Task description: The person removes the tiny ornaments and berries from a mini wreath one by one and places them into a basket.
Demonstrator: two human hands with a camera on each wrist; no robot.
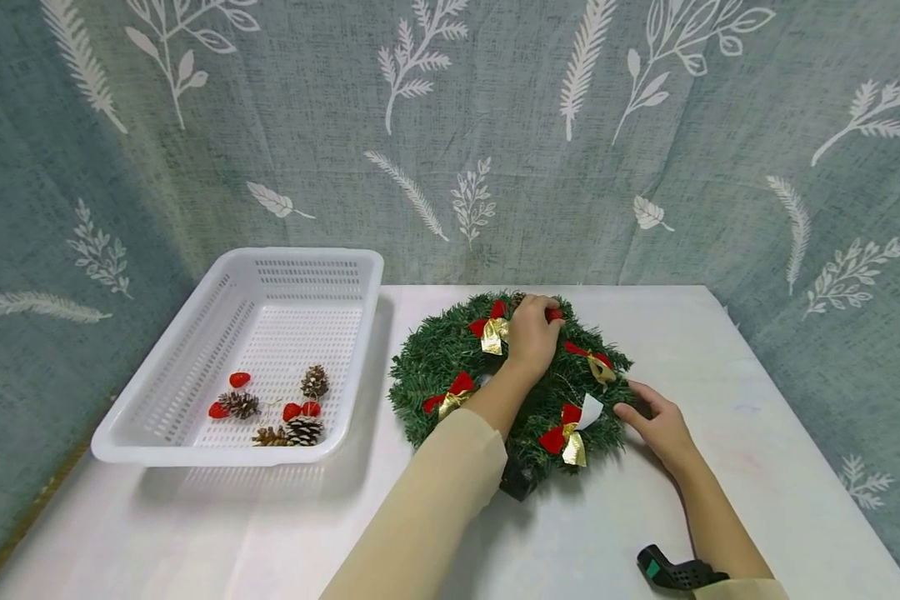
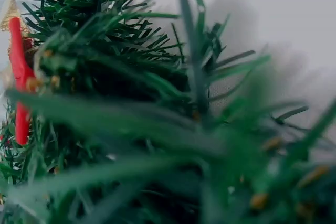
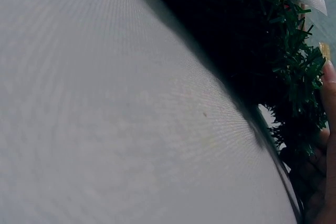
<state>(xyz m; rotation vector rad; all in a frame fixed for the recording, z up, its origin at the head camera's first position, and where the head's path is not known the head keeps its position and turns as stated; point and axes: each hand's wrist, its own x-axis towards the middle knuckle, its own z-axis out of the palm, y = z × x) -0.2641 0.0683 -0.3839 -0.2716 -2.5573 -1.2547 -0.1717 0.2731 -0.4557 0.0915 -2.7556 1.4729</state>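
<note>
A green artificial wreath [image 1: 427, 350] lies on the white table, trimmed with red and gold bows [image 1: 492, 329]. My left hand [image 1: 534, 337] reaches across its middle to the far side, fingers bent down into the greenery. A red berry [image 1: 553, 314] and part of a pine cone [image 1: 519, 297] show at those fingers, which pinch this sprig; its stem is hidden. At the right rim my right hand [image 1: 663, 425] grips the wreath, thumb on the near side and fingers round the outer edge. Blurred green needles [image 2: 131, 124] fill the left wrist view.
A white perforated plastic basket [image 1: 232, 457] stands at the left, holding several pine cones [image 1: 303, 430] and red berries [image 1: 239, 379]. A grey-green curtain [image 1: 450, 208] with white leaf prints hangs behind the table [image 1: 570, 542]. A black device [image 1: 675, 571] is strapped to the right wrist.
</note>
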